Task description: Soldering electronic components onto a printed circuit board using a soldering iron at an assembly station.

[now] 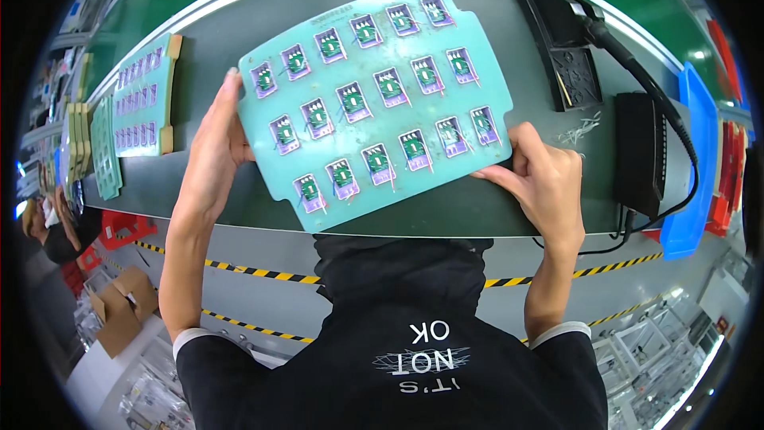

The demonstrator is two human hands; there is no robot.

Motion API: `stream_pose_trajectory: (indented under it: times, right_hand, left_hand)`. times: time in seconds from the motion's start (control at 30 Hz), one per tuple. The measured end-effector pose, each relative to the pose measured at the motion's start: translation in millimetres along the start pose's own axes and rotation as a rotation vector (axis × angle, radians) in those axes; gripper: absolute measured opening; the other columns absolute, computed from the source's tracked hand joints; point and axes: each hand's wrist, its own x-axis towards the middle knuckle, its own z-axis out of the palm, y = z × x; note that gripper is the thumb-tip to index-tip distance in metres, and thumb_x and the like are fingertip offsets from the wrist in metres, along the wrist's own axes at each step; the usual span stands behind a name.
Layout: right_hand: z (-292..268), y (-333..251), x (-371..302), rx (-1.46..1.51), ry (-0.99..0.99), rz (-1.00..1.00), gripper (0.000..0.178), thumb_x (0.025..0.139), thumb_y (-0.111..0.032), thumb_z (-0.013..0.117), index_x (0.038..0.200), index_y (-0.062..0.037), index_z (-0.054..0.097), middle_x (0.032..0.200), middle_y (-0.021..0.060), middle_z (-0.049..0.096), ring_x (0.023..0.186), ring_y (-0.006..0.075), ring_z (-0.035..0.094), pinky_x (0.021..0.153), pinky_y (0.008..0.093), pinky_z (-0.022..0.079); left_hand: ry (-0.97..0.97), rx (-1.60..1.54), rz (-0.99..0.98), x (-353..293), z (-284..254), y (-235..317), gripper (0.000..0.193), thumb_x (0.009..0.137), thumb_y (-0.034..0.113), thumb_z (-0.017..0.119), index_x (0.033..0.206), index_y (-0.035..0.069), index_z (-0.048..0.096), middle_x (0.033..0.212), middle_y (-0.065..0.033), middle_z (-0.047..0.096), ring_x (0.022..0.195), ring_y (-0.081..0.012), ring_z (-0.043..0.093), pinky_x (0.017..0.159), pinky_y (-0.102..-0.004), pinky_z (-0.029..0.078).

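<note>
Between my two hands is a light green fixture tray [318, 163], tilted with its right side higher, above the dark green workbench. Three rows of pockets in it hold small green circuit boards [390, 87] with thin wires, set in pale purple housings. My left hand [221, 131] grips the tray's left edge, its thumb up at the side and the other fingers hidden beneath. Closed on the lower right corner is my right hand [541, 171], fingers curled, thumb along the bottom edge.
A similar loaded tray [143, 103] rests at the left beside an upright green plate [105, 147]. On the right are a soldering iron holder [557, 40], white wire scraps [581, 129], a black box with a cable [641, 151] and a blue bin [688, 175].
</note>
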Motion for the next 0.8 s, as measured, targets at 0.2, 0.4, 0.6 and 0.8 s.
stream_pose_trajectory:
  times: [0.2,0.4,0.6,0.8]
  right_hand:
    - [5,7,-2,0.009,0.07,-0.028,0.048,0.076,-0.046,0.081,0.086,-0.0088,0.053,0.056,0.0043,0.054,0.047,0.0258,0.054,0.044,0.0351,0.038]
    - [6,9,-4,0.021,0.113,-0.056,0.048,0.073,-0.043,0.083,0.08,-0.0081,0.051,0.053,0.0035,0.047,0.044,0.0224,0.046,0.043,0.034,0.034]
    - [11,9,-3,0.059,0.152,-0.066,0.045,0.07,-0.037,0.087,0.078,-0.0069,0.055,0.052,0.0027,0.043,0.043,0.0183,0.042,0.043,0.0323,0.032]
    - [-4,6,-6,0.105,0.136,-0.035,0.047,0.076,-0.047,0.082,0.082,-0.0086,0.055,0.057,0.0053,0.057,0.051,0.0279,0.059,0.045,0.0374,0.043]
  left_hand:
    - [0.064,0.096,0.119,10,0,-4,0.057,0.107,0.051,0.042,0.133,0.002,0.057,0.115,-0.0026,0.064,0.096,-0.0066,0.061,0.086,-0.0266,0.05]
    - [0.071,-0.013,0.196,9,6,-16,0.054,0.108,0.045,0.043,0.138,0.0,0.052,0.127,-0.0062,0.059,0.116,-0.0092,0.054,0.1,-0.0282,0.044]
    - [0.002,-0.361,0.198,10,19,-21,0.05,0.108,0.039,0.044,0.142,0.002,0.047,0.129,-0.009,0.061,0.113,-0.0145,0.063,0.093,-0.0303,0.053]
    - [0.141,-0.517,0.223,13,32,-11,0.042,0.106,0.035,0.051,0.133,0.003,0.056,0.123,-0.009,0.064,0.108,-0.016,0.065,0.092,-0.0321,0.054]
